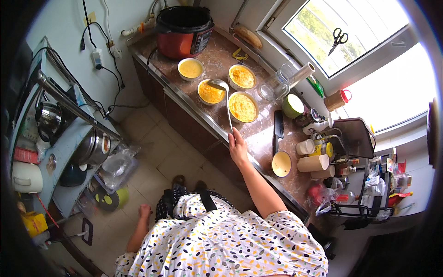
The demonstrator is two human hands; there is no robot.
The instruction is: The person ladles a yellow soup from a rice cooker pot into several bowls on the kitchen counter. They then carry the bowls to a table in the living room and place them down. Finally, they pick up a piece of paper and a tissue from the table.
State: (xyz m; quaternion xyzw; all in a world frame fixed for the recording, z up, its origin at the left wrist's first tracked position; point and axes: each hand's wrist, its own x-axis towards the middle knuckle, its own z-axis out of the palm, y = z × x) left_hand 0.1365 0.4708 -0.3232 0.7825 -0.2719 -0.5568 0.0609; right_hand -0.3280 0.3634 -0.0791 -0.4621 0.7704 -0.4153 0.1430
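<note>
My right hand (pixel 238 147) grips the lower end of a metal ladle's handle (pixel 228 112) over the counter edge. The ladle's head is above the rim of a bowl of yellow porridge-like food (pixel 210 94); I cannot tell whether it touches the food. Beside it stand a second filled bowl (pixel 243 108), a third bowl (pixel 242 77) and a smoother-looking bowl (pixel 190 68) near the cooker. My left hand (pixel 145 210) hangs low by my side above the floor, fingers curled, with nothing visible in it.
A red electric pressure cooker (pixel 185 33) stands lidless at the counter's far end. Along the window side are a glass pitcher (pixel 277 83), a cleaver (pixel 278 128) and a small bowl (pixel 281 164). Several jars and a dish rack (pixel 356 138) crowd the right. A metal shelf (pixel 65 155) holds pots at left.
</note>
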